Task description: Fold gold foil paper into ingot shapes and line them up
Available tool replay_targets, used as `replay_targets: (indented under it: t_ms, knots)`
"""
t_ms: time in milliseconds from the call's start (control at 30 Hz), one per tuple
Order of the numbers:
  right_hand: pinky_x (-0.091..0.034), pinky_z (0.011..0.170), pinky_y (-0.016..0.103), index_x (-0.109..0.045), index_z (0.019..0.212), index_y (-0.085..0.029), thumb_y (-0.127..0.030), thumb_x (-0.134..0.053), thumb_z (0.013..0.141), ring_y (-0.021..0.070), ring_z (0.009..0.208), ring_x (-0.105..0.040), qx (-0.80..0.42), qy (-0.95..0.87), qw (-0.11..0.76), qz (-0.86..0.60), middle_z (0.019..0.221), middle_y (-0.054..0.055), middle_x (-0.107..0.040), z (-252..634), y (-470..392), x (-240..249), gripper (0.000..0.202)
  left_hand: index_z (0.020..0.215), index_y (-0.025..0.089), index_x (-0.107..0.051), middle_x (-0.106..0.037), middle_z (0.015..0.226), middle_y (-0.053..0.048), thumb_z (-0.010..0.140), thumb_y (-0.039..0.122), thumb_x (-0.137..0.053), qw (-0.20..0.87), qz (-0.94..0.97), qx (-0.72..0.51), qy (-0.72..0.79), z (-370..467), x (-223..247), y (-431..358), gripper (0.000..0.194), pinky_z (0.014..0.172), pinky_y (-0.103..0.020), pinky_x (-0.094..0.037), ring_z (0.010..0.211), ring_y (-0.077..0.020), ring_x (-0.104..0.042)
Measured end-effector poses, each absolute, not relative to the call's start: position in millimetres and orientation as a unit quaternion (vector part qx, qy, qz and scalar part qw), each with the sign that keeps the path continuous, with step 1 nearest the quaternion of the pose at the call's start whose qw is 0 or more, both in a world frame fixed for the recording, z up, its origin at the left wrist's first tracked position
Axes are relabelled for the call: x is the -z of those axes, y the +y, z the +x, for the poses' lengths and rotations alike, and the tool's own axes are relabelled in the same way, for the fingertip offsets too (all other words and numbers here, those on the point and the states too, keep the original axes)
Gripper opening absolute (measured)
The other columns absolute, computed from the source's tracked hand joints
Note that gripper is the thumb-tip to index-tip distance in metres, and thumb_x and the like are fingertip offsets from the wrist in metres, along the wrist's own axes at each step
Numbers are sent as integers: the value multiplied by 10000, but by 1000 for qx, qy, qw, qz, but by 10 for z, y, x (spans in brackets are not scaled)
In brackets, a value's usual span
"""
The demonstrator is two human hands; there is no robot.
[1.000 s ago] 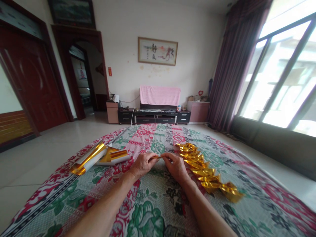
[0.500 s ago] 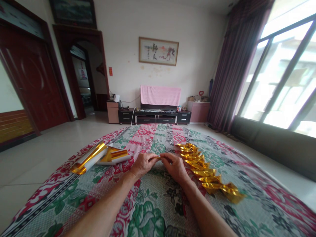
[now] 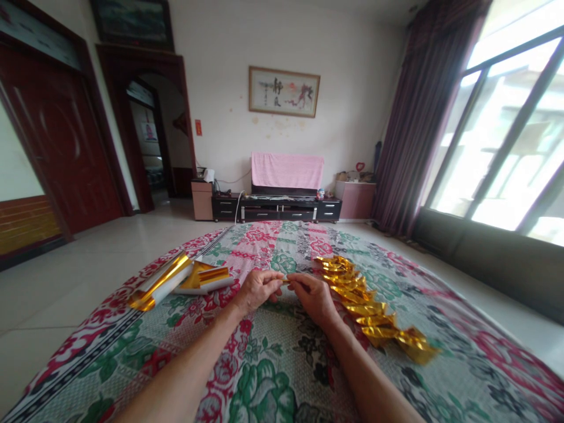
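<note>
My left hand (image 3: pixel 261 290) and my right hand (image 3: pixel 311 294) meet above the middle of the patterned cloth, fingertips pinched. Between them shows a thin sliver of gold foil paper (image 3: pixel 285 281); the fingers cover most of it, so its full shape is hidden. Right of my right hand lies a row of folded gold foil pieces (image 3: pixel 369 308), overlapping and running toward me. On the left, loosely rolled gold foil sheets (image 3: pixel 165 281) with white backs rest on the cloth, apart from my left hand.
A floral cloth (image 3: pixel 259 388) covers the rounded surface before me. Past its far edge stand a low black cabinet (image 3: pixel 259 212) and a screen under a pink cloth (image 3: pixel 287 170). A dark curtain (image 3: pixel 414 129) hangs beside the window at right; a red door (image 3: pixel 57 129) is at left.
My fingers have shifted slightly along the foil, and the tips are a little further apart, showing a bit more of it. The folded pieces and rolled sheets lie as before.
</note>
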State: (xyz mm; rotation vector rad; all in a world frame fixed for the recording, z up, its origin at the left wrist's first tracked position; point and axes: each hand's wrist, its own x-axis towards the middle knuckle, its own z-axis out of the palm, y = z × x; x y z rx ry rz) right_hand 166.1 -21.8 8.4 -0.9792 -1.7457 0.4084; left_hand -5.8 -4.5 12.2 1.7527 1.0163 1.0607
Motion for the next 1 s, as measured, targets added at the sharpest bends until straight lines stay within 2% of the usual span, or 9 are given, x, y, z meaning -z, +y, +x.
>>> replay_targets:
  t_ms: [233,433,833,1000]
  knots:
    - [-502,674,246,-680,865,-202,-231,-512,793,153,719,-648,-159,-729,527,-407,813,31,-695,1661,-222,-94,185,1013,131,-656,-699,732,-55,744,322,-543,401,699,-427,411,-52,-139,-60,349,537,-205,-475,593,-136,-643]
    - [-501,578,229,-674,870,-191,-256,-522,791,150,631,-656,-217,-705,530,-418,753,34,-694,1650,-219,-77,183,1002,133,-666,-702,705,-57,741,311,-547,378,709,-427,415,-49,-134,-59,338,562,-215,-479,611,-148,-650]
    - [-530,635,287,-671,876,-157,-303,-561,753,190,683,-673,-295,-660,541,-430,702,62,-703,1632,-168,-16,220,919,150,-686,-680,659,-28,741,290,-516,300,732,-434,431,-29,-95,-22,283,515,-195,-453,538,-119,-613]
    - [-527,635,278,-666,880,-153,-285,-546,756,184,683,-673,-300,-661,537,-430,715,61,-703,1612,-175,-17,217,891,157,-694,-683,656,-23,736,277,-520,284,734,-439,433,-32,-111,-30,262,562,-192,-460,575,-116,-614]
